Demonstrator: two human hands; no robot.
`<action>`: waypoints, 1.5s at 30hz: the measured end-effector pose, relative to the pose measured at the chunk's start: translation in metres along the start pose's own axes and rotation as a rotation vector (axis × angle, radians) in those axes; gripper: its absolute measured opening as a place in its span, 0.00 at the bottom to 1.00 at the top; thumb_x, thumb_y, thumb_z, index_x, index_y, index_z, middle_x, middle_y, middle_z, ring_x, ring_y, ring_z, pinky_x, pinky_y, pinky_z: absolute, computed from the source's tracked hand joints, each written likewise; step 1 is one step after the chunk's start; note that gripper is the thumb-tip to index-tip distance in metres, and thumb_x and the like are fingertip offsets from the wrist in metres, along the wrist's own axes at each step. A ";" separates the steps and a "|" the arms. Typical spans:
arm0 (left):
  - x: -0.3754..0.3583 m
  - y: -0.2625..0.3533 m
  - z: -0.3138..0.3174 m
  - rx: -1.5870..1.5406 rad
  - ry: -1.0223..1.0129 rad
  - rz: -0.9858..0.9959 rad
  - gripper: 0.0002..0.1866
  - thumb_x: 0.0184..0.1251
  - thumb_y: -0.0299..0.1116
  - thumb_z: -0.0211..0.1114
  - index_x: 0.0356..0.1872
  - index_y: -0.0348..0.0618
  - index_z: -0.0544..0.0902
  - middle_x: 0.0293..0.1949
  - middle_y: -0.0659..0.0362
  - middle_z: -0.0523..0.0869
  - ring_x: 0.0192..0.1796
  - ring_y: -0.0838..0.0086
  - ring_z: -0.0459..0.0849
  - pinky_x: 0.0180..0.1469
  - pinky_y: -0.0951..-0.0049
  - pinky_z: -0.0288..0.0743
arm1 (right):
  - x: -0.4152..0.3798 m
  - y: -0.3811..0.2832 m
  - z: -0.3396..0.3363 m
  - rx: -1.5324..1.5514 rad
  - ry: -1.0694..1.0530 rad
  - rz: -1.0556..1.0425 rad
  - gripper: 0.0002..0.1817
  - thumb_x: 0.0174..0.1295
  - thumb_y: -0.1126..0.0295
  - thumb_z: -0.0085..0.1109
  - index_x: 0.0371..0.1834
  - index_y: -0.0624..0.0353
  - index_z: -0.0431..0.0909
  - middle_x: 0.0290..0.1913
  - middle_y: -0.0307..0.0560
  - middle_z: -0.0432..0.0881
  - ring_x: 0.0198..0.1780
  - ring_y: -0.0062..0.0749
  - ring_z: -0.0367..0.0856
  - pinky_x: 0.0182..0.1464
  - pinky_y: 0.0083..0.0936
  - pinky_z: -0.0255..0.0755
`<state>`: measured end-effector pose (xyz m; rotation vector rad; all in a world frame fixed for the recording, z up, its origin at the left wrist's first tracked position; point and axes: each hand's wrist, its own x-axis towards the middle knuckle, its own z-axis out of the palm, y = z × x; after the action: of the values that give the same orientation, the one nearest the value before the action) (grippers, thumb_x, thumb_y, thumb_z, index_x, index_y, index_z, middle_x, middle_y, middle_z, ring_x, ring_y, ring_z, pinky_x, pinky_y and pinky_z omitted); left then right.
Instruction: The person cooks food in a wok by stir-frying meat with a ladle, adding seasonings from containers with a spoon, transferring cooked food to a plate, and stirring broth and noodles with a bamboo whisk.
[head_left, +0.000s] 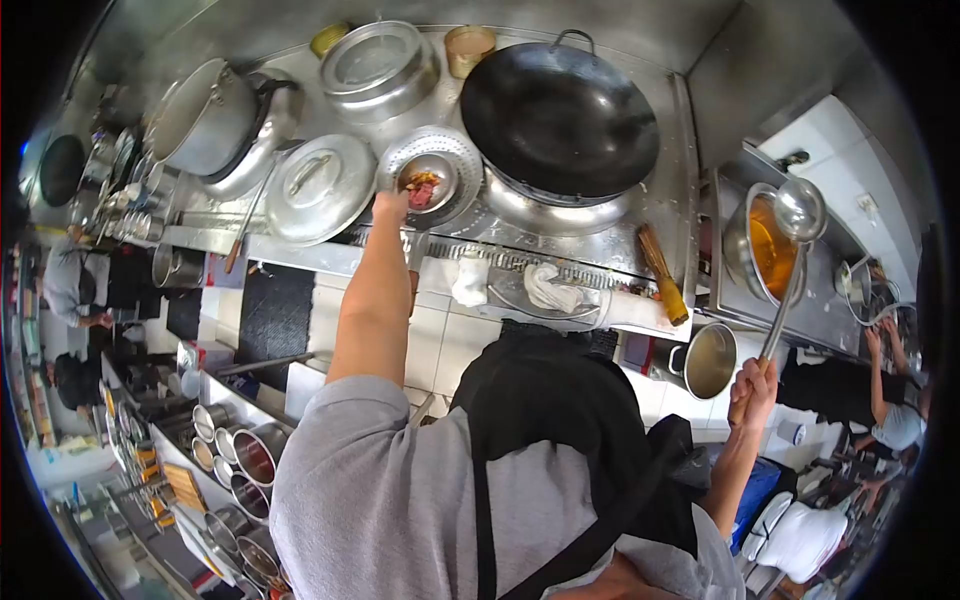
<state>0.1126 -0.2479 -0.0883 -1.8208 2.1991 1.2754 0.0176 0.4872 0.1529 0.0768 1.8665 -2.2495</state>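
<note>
My left hand [390,205] is stretched forward, its fingers closed on the near rim of a small metal bowl [446,178]. Reddish pieces of food [421,190] lie in that bowl, which overlaps a perforated metal strainer [455,145]. Out to the right, my right hand [755,390] is wrapped around the handle of a long metal ladle [801,210]. The ladle's head hangs at the edge of a metal pot [738,250] of amber liquid, overlapping its rim in this view. A large black wok [560,115] sits on the stove, to the right of the strainer.
Left of the strainer lies a metal lid [320,190], with a large pot [205,115] behind it. A bamboo brush [660,275] and white cloths [550,288] rest along the stove's front edge. Another person's arms [880,370] show at far right.
</note>
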 end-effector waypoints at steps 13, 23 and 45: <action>-0.010 0.005 0.018 -0.901 0.220 -0.362 0.13 0.60 0.25 0.60 0.45 0.30 0.77 0.38 0.44 0.83 0.35 0.51 0.85 0.35 0.54 0.81 | 0.000 -0.047 0.023 -0.339 0.214 0.162 0.45 0.59 0.80 0.53 0.79 0.53 0.41 0.25 0.41 0.70 0.20 0.25 0.70 0.19 0.23 0.66; -0.026 0.001 0.019 -0.734 0.184 -0.212 0.12 0.59 0.26 0.65 0.43 0.34 0.79 0.39 0.50 0.83 0.34 0.62 0.86 0.29 0.67 0.85 | -0.008 -0.059 0.019 -0.045 0.156 -0.005 0.45 0.58 0.80 0.52 0.79 0.55 0.41 0.29 0.43 0.71 0.20 0.24 0.69 0.18 0.23 0.65; -0.199 0.177 -0.052 -0.794 -0.119 0.457 0.11 0.69 0.39 0.65 0.40 0.47 0.73 0.30 0.63 0.80 0.26 0.74 0.83 0.27 0.77 0.78 | 0.054 -0.047 0.022 0.281 -0.385 0.179 0.42 0.63 0.75 0.55 0.79 0.46 0.47 0.29 0.39 0.66 0.14 0.16 0.61 0.12 0.13 0.60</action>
<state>0.0546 -0.1188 0.1429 -1.3194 2.2954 2.5559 -0.0426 0.4662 0.1933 -0.1311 1.2931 -2.1979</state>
